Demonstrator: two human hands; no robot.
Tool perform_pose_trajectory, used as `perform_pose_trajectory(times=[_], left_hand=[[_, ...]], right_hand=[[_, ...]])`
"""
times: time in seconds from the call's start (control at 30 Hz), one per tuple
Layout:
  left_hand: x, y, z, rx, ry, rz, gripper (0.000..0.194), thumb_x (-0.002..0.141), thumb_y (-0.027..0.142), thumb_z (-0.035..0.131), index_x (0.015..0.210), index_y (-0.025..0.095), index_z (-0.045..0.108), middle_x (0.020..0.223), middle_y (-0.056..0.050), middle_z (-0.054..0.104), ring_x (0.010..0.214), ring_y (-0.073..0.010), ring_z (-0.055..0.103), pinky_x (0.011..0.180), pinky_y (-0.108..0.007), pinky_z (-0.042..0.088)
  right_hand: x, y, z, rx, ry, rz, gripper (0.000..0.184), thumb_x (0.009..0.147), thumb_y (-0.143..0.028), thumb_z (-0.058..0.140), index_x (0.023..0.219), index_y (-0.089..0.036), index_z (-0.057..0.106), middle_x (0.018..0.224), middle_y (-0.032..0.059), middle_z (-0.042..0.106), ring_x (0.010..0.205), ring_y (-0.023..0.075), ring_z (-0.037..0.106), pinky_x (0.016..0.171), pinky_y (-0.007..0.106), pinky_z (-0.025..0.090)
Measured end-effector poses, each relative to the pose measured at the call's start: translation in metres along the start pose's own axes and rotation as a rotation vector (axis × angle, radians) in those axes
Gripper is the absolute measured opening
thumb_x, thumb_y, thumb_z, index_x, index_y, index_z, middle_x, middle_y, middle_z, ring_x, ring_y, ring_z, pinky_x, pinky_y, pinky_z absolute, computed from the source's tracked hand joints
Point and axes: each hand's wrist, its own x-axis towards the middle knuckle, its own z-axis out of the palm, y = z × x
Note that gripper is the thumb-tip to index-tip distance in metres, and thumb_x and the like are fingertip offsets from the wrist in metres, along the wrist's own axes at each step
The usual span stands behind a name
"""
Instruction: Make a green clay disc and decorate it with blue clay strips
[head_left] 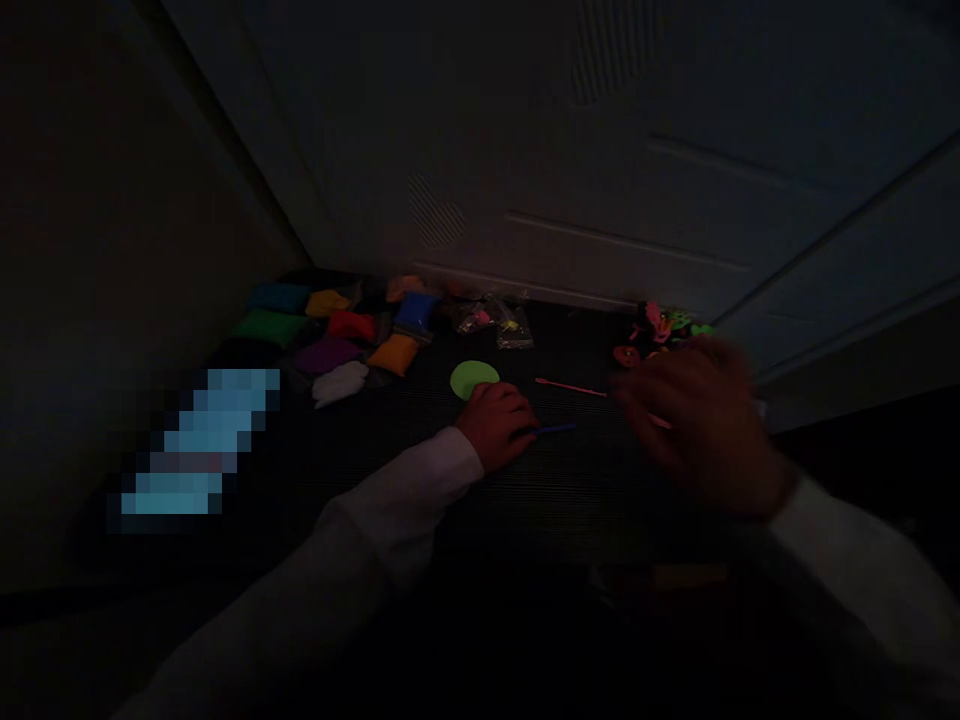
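Observation:
My left hand [496, 428] rests on the dark table with its fingers curled. A thin blue stick [556, 429] juts out from its fingertips to the right; the stick's other end is hidden by the hand. Just beyond the knuckles lies a flat, round, light-green disc [474, 378], its near edge partly covered. My right hand [701, 430] is raised on the right and smeared by motion, so its fingers cannot be made out. Left of it a thin pink stick [570, 386] lies on the table, and part of another pinkish piece [660, 422] shows by the blurred fingers.
Packets of coloured material, among them an orange packet [394, 354] and a white one [340, 383], cluster at the back left. Small clear bags [513, 322] lie near the pale panel [480, 150]. Colourful small pieces [664, 322] sit back right. A bright pixelated screen [206, 440] is at left.

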Motion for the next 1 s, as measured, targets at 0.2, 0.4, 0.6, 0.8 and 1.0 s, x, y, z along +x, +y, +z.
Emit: perform_pose_trajectory(times=[0.2,0.4,0.6,0.8,1.0], left_hand=[[-0.003,0.002,-0.005,-0.028,0.045,-0.026,0.020,0.071,0.033,0.057,0.085,0.022,0.064,0.092,-0.003,0.062,0.095,-0.0233,0.047,0.081,-0.042,0.032],[-0.003,-0.014,-0.019,-0.027,0.463,-0.225,0.015,0.075,0.021,0.048,0.080,0.017,0.062,0.082,-0.005,0.063,0.083,-0.0184,0.054,0.076,-0.034,0.042],[-0.002,-0.017,-0.018,-0.002,0.645,-0.256,0.013,0.075,0.018,0.050,0.079,0.016,0.062,0.078,-0.004,0.063,0.079,-0.0168,0.055,0.075,-0.031,0.044],[-0.002,-0.017,-0.022,-0.004,0.716,-0.308,0.012,0.075,0.017,0.050,0.079,0.016,0.061,0.078,-0.003,0.062,0.078,-0.0156,0.055,0.074,-0.029,0.044],[-0.001,-0.017,-0.023,-0.043,0.705,-0.283,0.011,0.076,0.017,0.049,0.079,0.017,0.059,0.079,-0.003,0.061,0.080,-0.0155,0.055,0.075,-0.030,0.044]], right_hand=[[-0.009,-0.027,0.076,0.011,-0.130,0.222,0.025,0.085,-0.031,0.037,0.078,-0.017,0.057,0.076,0.0035,0.061,0.077,0.0171,0.052,0.082,0.038,0.028],[0.025,-0.035,0.109,-0.003,-0.112,0.093,0.032,0.087,-0.035,0.032,0.076,-0.017,0.055,0.072,0.0047,0.060,0.073,0.0172,0.049,0.077,0.036,0.023],[0.052,-0.045,0.125,-0.008,-0.103,0.118,0.027,0.087,-0.033,0.033,0.080,-0.017,0.053,0.079,0.0057,0.060,0.077,0.0191,0.049,0.075,0.036,0.021],[0.032,-0.053,0.122,0.006,-0.173,0.072,0.029,0.087,-0.035,0.031,0.080,-0.017,0.053,0.080,0.0058,0.058,0.079,0.0198,0.048,0.074,0.036,0.022],[0.040,-0.052,0.125,-0.013,-0.178,0.126,0.029,0.087,-0.036,0.031,0.082,-0.017,0.053,0.082,0.0073,0.058,0.080,0.0210,0.047,0.075,0.037,0.023]])
